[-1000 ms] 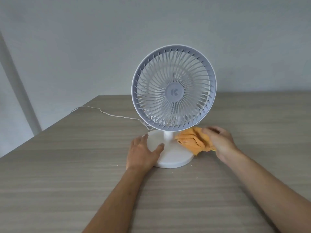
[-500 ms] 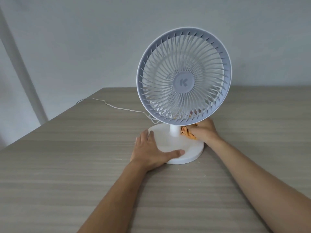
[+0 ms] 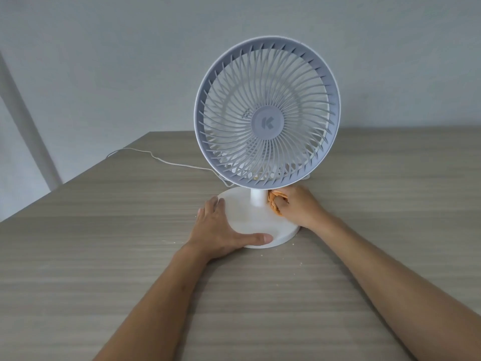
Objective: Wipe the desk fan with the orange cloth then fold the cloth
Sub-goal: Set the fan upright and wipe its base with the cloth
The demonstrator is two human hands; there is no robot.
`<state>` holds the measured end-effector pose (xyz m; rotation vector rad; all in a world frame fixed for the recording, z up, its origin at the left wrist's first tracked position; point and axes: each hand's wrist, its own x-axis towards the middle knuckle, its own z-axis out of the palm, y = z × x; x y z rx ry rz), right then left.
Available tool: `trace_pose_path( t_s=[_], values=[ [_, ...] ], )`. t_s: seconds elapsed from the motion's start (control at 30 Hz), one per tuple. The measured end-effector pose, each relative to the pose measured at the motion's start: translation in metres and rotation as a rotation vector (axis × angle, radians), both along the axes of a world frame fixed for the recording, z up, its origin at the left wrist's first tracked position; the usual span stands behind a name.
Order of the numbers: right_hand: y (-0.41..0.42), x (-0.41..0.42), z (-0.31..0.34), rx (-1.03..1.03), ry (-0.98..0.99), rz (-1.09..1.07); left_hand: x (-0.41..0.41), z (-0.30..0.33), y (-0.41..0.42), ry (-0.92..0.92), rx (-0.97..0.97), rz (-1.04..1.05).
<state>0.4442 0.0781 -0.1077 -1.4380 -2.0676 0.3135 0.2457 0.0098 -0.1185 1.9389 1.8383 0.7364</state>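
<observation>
Right hand: my right hand (image 3: 299, 205) is bunched round the orange cloth (image 3: 276, 202), fingers curled over it; gripped as a wad so I can push a firm edge into the tight spot under the fan head
Left hand: my left hand (image 3: 223, 230) lies flat with fingers straight on the near-left rim of the base (image 3: 260, 220), thumb stretched along the front edge; holding nothing, just pressing down so the fan does not slide or twist while I rub
Cloth position: mostly hidden inside my fist; only a small orange fold shows, touching the right side of the stem (image 3: 257, 198) just below the grille; none of it lies on the table
Fan: desk fan (image 3: 268, 121) stands upright on its round white base, head tilted back a little, grey ring round white spiral grille (image 3: 265, 149); blades not clearly readable through the grille, cannot tell if spinning
Cable: white cable (image 3: 156, 158) runs from behind the base off to the left over the table (image 3: 104, 256); well clear of both hands
Crumbs: a few pale specks on the table near the base front and left; too small to identify
Step, my judgement: wiping the stem and the top of the base; wipe phase, fold not yet begun
Next needs: probably work round the stem, keep the left hand braced; cloth must be opened flat before folding
Risk: pushing sideways on the stem could tip the top-heavy head if I ease off the base
</observation>
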Motion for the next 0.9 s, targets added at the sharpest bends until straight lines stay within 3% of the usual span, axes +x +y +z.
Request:
trace_pose_path(
  t_s=[0.17,0.73,0.9],
  values=[
    [-0.040,0.009,-0.005,0.044,0.028,0.038,-0.005,0.007,-0.002,-0.021,-0.078,-0.043],
    [-0.082,-0.018,-0.021,0.159,-0.131,0.137,-0.001,0.001,0.003,0.097,-0.055,-0.045],
    [-0.086,-0.029,-0.015,0.174,-0.129,0.226,0.001,0.006,0.000,-0.001,-0.028,0.000]
  ],
)
